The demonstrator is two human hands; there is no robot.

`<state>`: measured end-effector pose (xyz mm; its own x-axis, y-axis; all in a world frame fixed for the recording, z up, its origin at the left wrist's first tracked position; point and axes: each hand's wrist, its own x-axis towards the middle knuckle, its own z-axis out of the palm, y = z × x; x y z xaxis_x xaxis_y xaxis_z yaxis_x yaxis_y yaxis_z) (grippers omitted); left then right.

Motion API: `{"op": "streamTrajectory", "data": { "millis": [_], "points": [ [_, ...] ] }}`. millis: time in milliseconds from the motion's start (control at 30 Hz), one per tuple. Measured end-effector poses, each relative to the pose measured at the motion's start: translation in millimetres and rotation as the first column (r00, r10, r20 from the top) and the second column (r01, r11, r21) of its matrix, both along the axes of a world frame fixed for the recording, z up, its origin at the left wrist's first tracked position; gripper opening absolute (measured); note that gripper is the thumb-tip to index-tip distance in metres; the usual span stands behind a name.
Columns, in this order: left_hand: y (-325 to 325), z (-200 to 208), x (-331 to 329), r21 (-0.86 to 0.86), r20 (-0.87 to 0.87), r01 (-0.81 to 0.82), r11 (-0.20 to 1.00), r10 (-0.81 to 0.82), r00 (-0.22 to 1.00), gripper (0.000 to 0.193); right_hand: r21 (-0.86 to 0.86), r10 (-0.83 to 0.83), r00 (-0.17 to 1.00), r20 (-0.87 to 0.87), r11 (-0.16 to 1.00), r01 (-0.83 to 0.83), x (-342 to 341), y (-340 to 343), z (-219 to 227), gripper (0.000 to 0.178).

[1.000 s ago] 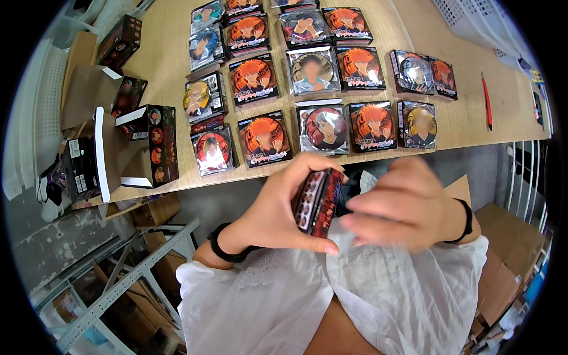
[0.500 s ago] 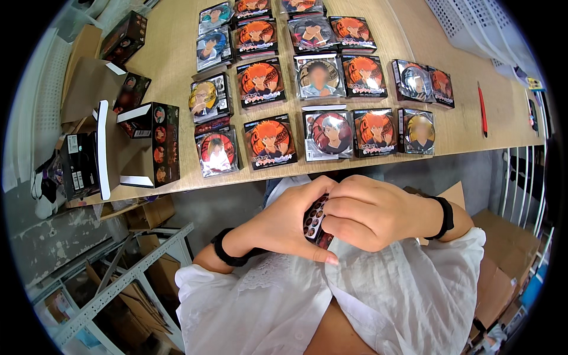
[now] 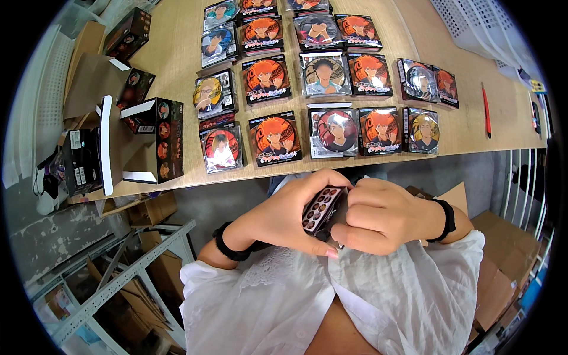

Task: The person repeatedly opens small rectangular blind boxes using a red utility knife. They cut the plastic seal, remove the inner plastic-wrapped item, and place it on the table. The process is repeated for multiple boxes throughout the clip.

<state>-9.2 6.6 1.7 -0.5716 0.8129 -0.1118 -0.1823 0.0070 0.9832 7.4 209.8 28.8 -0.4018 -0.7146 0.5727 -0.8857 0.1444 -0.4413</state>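
Note:
Both hands hold one small black box with rows of round pictures, close to my body below the table edge. My left hand cups it from the left and underneath. My right hand closes over its right end, fingers curled on it. Each wrist wears a black band. On the wooden table beyond, several clear-wrapped square packs with round cartoon badges lie in rows; the nearest row includes an orange-haired one and a red one.
An open black carton and another black box stand at the table's left end, with brown cardboard behind. A red pen lies at the right. A metal rack and cardboard boxes flank me below.
The small box has turned in my hands from face-up to edge-on, and my right hand has closed further over its end. My view has drifted slightly lower.

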Motion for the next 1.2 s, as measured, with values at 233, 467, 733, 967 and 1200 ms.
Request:
{"op": "streamTrajectory", "data": {
  "millis": [233, 467, 733, 967, 1200],
  "points": [
    [-6.8, -5.6, 5.1, 0.036, -0.015, -0.214, 0.976, 0.215, 0.977, 0.086, -0.125, -0.223, 0.951, -0.214, 0.972, 0.199, 1.3, 2.7, -9.8, 0.018],
    [-9.1, -7.7, 6.8, -0.004, -0.263, -0.300, 0.954, 0.289, 0.921, 0.085, -0.054, -0.299, 0.950, -0.087, 0.954, 0.295, 7.8, -4.6, -15.2, 0.019],
    [2.0, 1.1, 11.6, -0.109, -0.677, -0.432, 0.895, 0.252, 0.692, 0.071, 0.201, -0.268, 0.960, -0.084, 0.939, 0.279, 11.6, -0.7, -5.6, 0.028],
    [8.3, 9.0, 12.0, -0.092, -0.835, -0.558, 0.825, 0.241, 0.494, 0.065, 0.191, -0.260, 0.960, 0.105, 0.953, 0.237, 14.9, 4.4, -8.6, 0.026],
    [12.9, 14.4, 15.1, -0.073, -0.918, -0.600, 0.797, 0.182, 0.352, 0.062, 0.139, -0.270, 0.960, 0.075, 0.956, 0.258, 12.8, 8.9, -3.2, 0.022]
  ]
}}
